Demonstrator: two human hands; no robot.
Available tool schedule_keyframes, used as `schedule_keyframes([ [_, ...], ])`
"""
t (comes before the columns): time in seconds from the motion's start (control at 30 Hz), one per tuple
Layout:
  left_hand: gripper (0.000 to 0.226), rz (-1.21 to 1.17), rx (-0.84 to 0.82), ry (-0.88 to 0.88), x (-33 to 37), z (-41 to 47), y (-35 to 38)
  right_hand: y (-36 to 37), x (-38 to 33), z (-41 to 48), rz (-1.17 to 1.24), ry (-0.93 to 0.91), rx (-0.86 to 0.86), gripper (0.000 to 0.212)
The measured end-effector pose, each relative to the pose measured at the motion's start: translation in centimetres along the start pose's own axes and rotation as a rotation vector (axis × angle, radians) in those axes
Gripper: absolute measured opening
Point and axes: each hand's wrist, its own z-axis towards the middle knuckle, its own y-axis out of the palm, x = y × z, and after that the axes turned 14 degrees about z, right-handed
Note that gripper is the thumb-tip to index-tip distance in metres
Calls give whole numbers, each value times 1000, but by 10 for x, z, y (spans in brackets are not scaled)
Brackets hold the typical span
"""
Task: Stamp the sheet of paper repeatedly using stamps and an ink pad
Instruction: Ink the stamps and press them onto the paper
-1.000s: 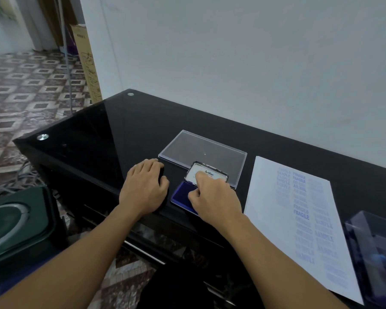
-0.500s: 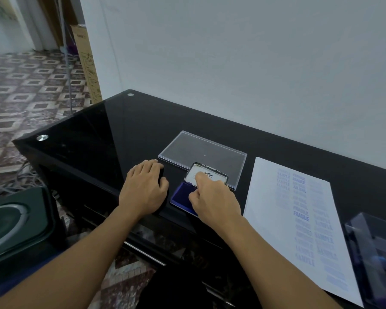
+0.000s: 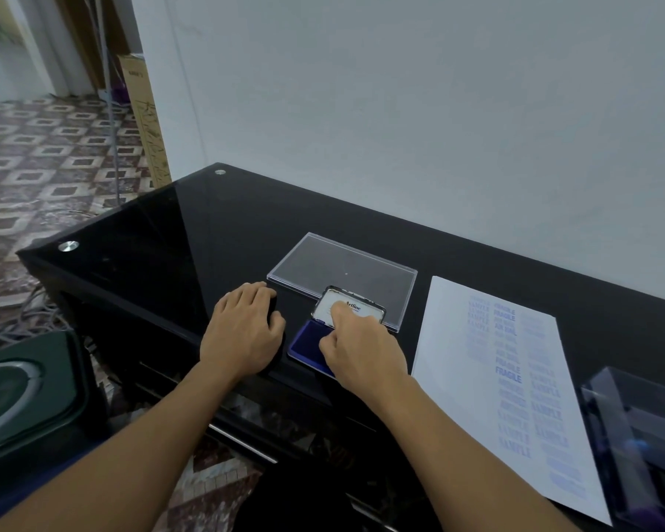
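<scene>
An ink pad (image 3: 304, 345) with a blue inking surface lies open near the front edge of the black glass table (image 3: 192, 240). Its raised lid (image 3: 365, 311) carries a white label. My right hand (image 3: 361, 351) has its index fingertip on the lid's face, with the thumb at the lid's near edge and the other fingers curled. To the left of the pad, my left hand (image 3: 242, 332) curls over a small black stamp (image 3: 274, 314), which is mostly hidden. The white sheet of paper (image 3: 457, 359) lies to the right, covered with several blue stamp prints.
A clear plastic lid (image 3: 334, 263) lies flat behind the ink pad. A transparent box (image 3: 637, 428) stands at the right edge beside the sheet. A dark speaker (image 3: 27, 389) sits low on the left, over patterned floor tiles. A white wall runs right behind the table.
</scene>
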Motion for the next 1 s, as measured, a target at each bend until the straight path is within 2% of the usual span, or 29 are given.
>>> schedule_keyframes([
  [0.47,44,-14,-24,14,0,-1,-4,0,5,8,31,26,-17,14],
  [0.67,38,-242,-105,-72,3,9,-19,-4,10,-9,50,0,44,13],
  [0.8,32,-294,-108,-105,19,7,-30,-16,23,-21,81,34,86,16],
  [1.0,29,-360,-96,70,65,-6,-44,-48,53,-46,98,115,176,19],
])
